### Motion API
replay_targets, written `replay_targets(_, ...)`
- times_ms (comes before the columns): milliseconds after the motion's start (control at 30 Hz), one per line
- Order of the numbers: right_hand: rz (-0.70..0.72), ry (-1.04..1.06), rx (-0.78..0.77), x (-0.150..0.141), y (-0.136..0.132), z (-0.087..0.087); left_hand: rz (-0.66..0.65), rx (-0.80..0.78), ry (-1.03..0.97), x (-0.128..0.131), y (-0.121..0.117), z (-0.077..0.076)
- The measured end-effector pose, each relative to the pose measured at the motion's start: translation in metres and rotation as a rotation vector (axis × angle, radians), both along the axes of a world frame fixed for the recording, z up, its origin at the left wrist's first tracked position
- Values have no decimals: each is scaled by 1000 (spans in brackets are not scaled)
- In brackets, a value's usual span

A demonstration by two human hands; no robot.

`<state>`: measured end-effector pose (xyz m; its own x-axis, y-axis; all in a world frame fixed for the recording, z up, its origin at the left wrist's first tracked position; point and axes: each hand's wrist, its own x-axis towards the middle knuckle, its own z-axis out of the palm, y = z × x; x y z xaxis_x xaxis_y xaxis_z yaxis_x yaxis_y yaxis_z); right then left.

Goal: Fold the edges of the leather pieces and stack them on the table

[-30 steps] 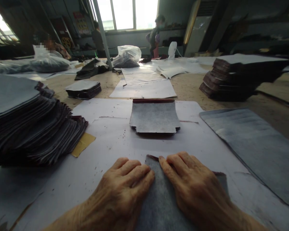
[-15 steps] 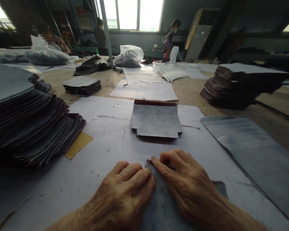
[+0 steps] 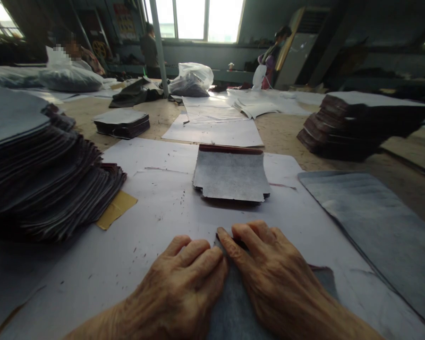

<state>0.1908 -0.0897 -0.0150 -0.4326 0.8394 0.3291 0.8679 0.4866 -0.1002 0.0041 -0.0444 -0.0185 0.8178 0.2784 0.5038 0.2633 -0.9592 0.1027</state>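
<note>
A grey-backed piece of sheet material (image 3: 233, 307) with a dark reddish edge lies in front of me, largely covered by my hands. My left hand (image 3: 184, 278) has its fingers curled and pressed together along the piece's left edge. Opposite it, my right hand (image 3: 272, 269) presses its index finger on the top left corner, while its other fingers bend over the top edge. The thumbs and the exact grip underneath are hidden. Just beyond lies a small pile of grey pieces (image 3: 230, 177) with notched corners and a maroon strip at the far edge.
White paper (image 3: 156, 212) covers the tabletop here. At left rises a tall stack of grey-backed sheets (image 3: 49, 179), near a yellow scrap (image 3: 116, 210). Larger grey sheets (image 3: 371, 226) lie at right, below another stack (image 3: 357, 127). Other people stand in the background.
My right index finger has shifted slightly left and now covers more of the piece's top corner. My left hand stays almost still. A person in the background has moved right.
</note>
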Motion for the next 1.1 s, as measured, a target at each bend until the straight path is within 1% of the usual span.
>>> replay_targets(133,-30,-21,-36,0,1,1,-11,-76,69,-1,-2,2)
replay_targets(200,-23,52,-28,2,2,1,-14,-90,3,-1,-3,3)
replay_targets(267,3,179,27,7,3,3,-14,-124,-23,-1,-3,4)
replay_targets(367,6,325,149,17,-3,11,-12,-188,27,-2,-2,6)
replay_targets(433,-28,332,197,25,-14,18,-2,-194,15,-3,-3,5)
replay_targets(533,-71,268,179,39,-40,27,10,-178,-12,-9,-5,3)
replay_targets(633,-146,206,153,54,-69,28,40,-135,-59,-13,-4,2)
replay_targets(700,-218,171,172,63,-84,25,26,-96,-105,-10,-1,6)
replay_targets(800,-275,132,195,72,-97,20,-85,-82,-82,10,2,18)
replay_targets(900,-270,108,229,73,-97,16,-144,-174,-22,47,0,26)
replay_targets(1000,-269,76,258,71,-94,11,-137,-290,-40,85,-3,22)
replay_targets(1100,-271,41,255,69,-92,5,-155,-373,-34,108,-7,13)
